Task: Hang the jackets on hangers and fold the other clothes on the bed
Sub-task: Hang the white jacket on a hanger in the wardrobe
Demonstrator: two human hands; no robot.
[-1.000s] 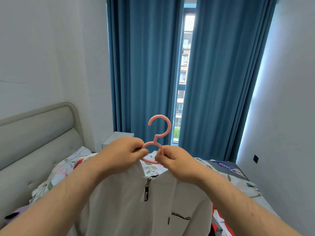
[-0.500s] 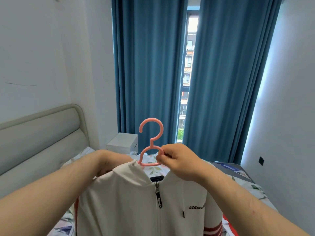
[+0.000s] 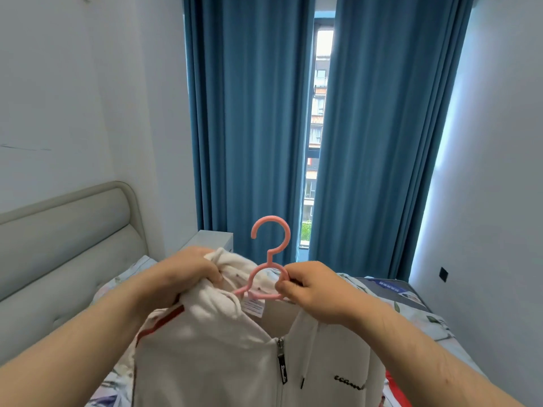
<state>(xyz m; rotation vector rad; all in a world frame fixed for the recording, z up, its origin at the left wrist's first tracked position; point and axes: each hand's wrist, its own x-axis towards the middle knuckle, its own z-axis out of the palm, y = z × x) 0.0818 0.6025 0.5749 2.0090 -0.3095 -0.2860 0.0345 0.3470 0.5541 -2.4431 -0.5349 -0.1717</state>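
A white zip-up hooded jacket (image 3: 223,356) with red stripes hangs in front of me, held up over the bed. A pink plastic hanger (image 3: 271,254) sits in its neck opening, hook pointing up. My right hand (image 3: 311,289) pinches the hanger's loop at its right side. My left hand (image 3: 188,274) grips a bunch of the jacket's hood fabric just left of the hanger. The hanger's shoulder arms are hidden inside the jacket.
The bed (image 3: 411,315) with a floral sheet lies below, its padded grey headboard (image 3: 67,239) on the left. A white nightstand (image 3: 214,239) stands by the blue curtains (image 3: 249,127). White walls close in on both sides.
My left hand came out from behind the jacket's shoulder and now bunches the hood up beside the hanger. The collar has opened, showing the inner label. My right hand kept its pinch on the hanger.
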